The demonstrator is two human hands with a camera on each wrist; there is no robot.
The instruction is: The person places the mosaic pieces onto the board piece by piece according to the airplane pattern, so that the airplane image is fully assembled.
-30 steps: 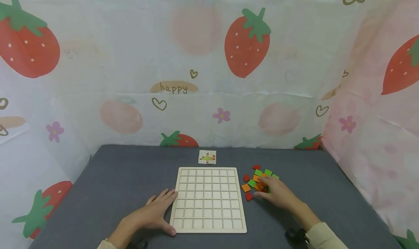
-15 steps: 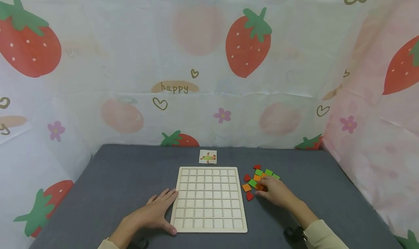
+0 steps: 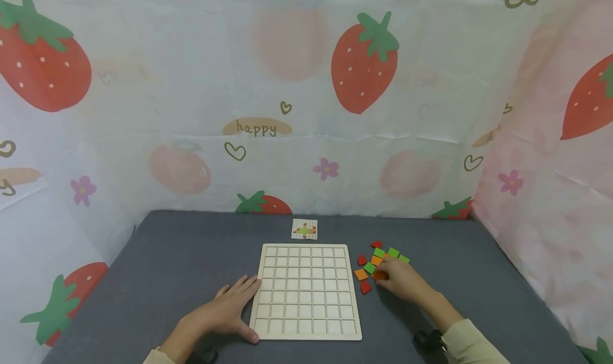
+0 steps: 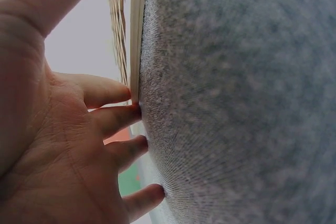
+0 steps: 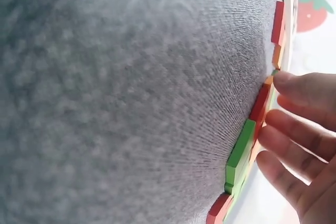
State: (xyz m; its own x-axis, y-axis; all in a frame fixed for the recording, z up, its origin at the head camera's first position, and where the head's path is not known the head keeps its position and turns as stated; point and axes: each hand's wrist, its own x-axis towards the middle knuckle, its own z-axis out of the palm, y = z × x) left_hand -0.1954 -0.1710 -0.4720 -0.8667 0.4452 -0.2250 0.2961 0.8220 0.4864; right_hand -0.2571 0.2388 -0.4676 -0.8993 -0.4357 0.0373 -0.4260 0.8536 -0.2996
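Observation:
A pale wooden grid board lies on the table. My left hand rests at its left side, fingers extended, with fingertips and thumb touching the edge; the left wrist view shows the fingers against the board's side. To the right of the board, my right hand reaches into a loose pile of small tiles. Its thumb and index finger pinch an orange tile low on the table, partly covered by the fingers. Around it lie green tiles, orange tiles and red curved tiles.
Behind the board lies a small picture card with a coloured pattern on a grid. Grey cloth covers the table. A strawberry-print curtain rises behind and at both sides. In the right wrist view, a green tile stands out by the fingers.
The right thumb and index finger have drawn together over the orange tile in the pile. The left hand stays at the board's edge. The whole head view has shifted very slightly.

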